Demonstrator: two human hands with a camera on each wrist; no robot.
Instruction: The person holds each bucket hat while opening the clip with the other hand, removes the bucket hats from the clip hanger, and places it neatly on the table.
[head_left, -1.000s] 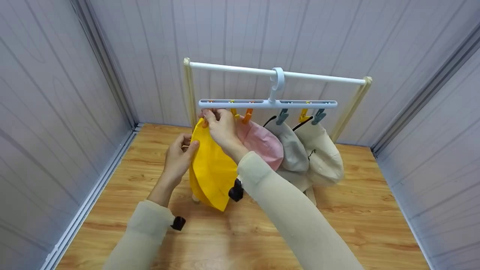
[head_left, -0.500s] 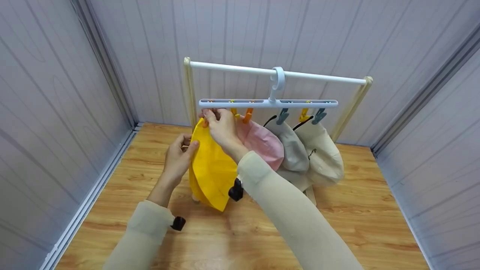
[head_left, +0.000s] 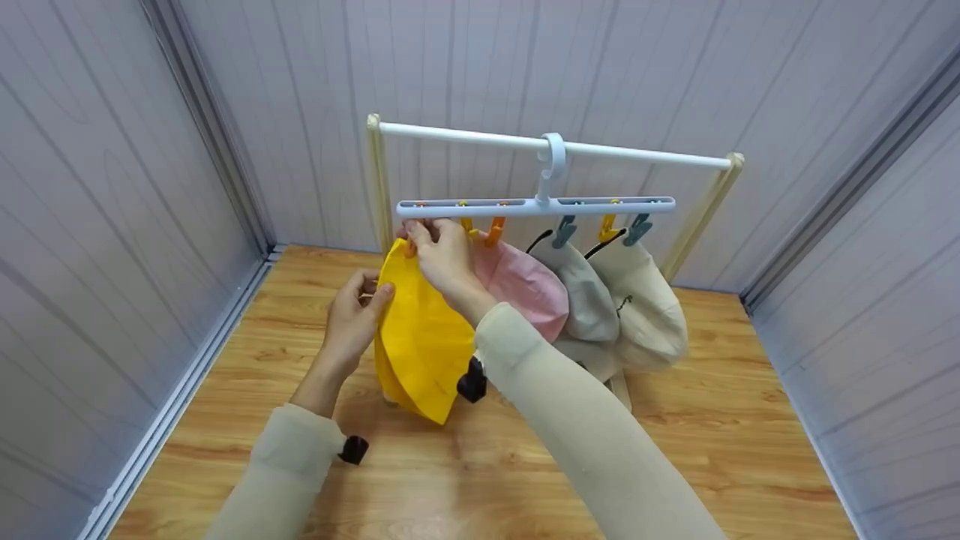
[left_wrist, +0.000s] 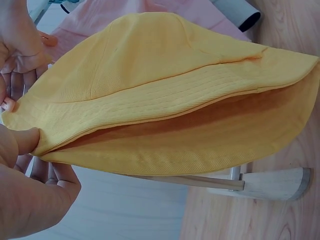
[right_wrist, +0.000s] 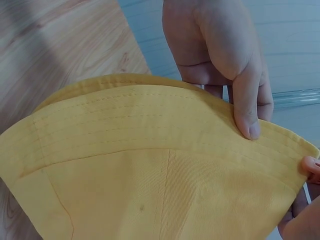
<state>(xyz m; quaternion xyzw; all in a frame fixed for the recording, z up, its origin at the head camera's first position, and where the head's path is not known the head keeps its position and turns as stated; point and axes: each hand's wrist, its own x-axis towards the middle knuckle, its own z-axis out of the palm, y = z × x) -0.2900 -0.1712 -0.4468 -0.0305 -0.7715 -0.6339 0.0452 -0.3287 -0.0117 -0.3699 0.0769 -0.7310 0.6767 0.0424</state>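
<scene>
Yellow bucket hat [head_left: 427,330], left of centre.
Our left fingers [head_left: 385,292] pinch its brim [left_wrist: 175,107]; our right fingers [head_left: 418,232] grip an orange clip [head_left: 410,248]. Shallow clipping could drop it.

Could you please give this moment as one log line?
left hand: pinches yellow fabric bucket hat; right hand: grips orange plastic clip at hat's edge; beside: pink fabric hat; above: pale-blue plastic hanger

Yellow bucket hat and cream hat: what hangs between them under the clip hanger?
The pink hat, then the gray hat, counting from the yellow bucket hat. The head view shows both, though the right hand partly covers the pink hat.
</scene>
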